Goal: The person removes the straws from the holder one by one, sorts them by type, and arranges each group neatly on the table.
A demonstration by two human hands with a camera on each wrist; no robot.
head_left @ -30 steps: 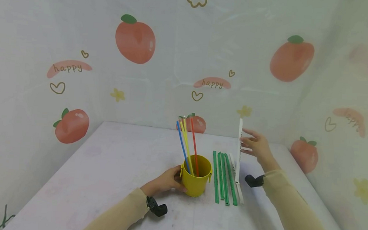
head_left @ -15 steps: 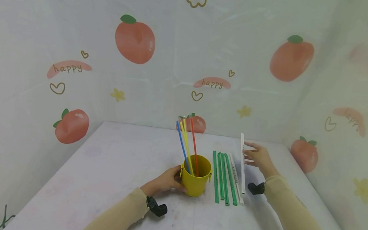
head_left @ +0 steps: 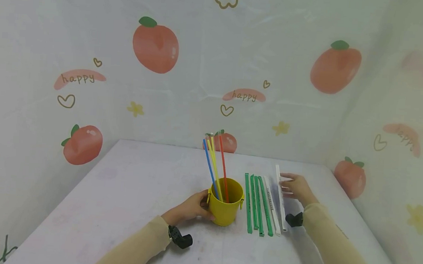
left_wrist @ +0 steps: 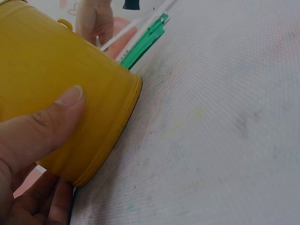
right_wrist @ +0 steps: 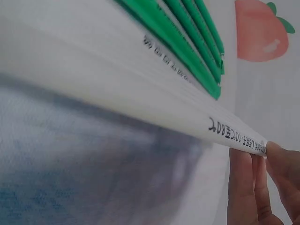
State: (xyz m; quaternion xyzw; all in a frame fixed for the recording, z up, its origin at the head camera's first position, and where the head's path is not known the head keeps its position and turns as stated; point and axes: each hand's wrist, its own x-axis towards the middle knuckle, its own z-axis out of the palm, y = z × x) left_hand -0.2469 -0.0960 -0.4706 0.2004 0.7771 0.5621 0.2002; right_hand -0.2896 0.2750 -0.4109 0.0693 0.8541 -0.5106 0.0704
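My left hand (head_left: 191, 206) holds a small yellow bucket (head_left: 224, 214) at its left side. In the left wrist view, the thumb lies along the bucket's wall (left_wrist: 70, 61), with fingers partly hidden beneath it. Standing in the bucket are a blue straw (head_left: 210, 164), a red straw (head_left: 223, 159) and yellow straws (head_left: 214, 164), leaning left. On the right, my right hand (head_left: 297, 188) pinches a white paper-wrapped straw (head_left: 281, 197) near its far end; the right wrist view shows thumb and fingers on the printed wrapper (right_wrist: 215, 130). The straw slants beside another white wrapped straw (head_left: 271, 204).
Several green-wrapped straws (head_left: 248, 203) lie in a row on the white table (head_left: 151, 168) between the bucket and the white straws. A fruit-printed white curtain (head_left: 184, 106) hangs behind the table and along its sides. Both wrists carry black cameras (head_left: 181, 239).
My right hand has lowered the white wrapped straw and brought it slightly right and nearer, from upright above the other white straw to beside it. The left hand and bucket have stayed put.
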